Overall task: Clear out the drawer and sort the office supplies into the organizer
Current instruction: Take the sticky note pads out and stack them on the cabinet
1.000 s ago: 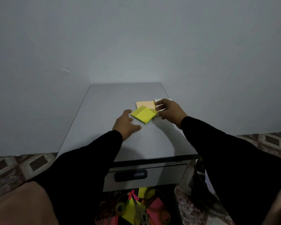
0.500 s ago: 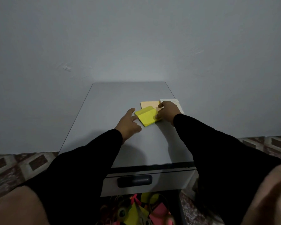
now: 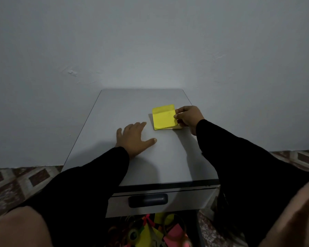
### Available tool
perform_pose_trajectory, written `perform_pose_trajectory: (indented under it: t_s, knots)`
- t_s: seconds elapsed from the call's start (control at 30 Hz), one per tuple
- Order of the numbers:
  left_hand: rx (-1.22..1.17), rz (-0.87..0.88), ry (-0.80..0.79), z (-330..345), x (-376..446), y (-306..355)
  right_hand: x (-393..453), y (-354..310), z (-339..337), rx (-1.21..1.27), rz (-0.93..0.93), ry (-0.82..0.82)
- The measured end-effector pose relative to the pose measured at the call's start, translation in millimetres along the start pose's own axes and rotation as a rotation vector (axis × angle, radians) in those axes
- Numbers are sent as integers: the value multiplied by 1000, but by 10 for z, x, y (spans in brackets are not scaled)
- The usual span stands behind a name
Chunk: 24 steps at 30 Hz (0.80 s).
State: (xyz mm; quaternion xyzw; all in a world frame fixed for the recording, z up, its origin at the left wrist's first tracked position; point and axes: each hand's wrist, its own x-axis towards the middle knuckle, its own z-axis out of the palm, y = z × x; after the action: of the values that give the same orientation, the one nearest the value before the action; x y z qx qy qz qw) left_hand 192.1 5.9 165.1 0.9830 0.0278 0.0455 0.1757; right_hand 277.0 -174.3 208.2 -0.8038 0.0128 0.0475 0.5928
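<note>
A yellow sticky-note pad lies on the grey cabinet top, stacked over paler notes whose edge shows beneath it. My right hand pinches the right edge of the stack with curled fingers. My left hand rests flat on the cabinet top, fingers spread, a little left of and nearer than the pad. Below, an open drawer holds several mixed supplies: yellow and pink notes, rubber bands, a tape roll.
A shut drawer front with a dark handle faces me under the cabinet top. A plain grey wall stands right behind the cabinet. Patterned floor tiles lie on both sides.
The yellow pad has been slid back and squared up over the orange and white notes. My left hand left the pad, drew back and spread flat on the top.
</note>
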Motion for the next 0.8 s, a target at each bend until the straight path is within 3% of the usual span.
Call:
perform_pose_trajectory:
  t_s: [0.17,0.6,0.8]
  knots:
    - [115,-19,-9,87,-39,-61,98,-25,35,-9,-23,95]
    - [111,-12,8,105,-40,-74,282,68,89,-245,-30,193]
    - [122,-22,-38,49,-65,-48,104,-2,16,-135,10,143]
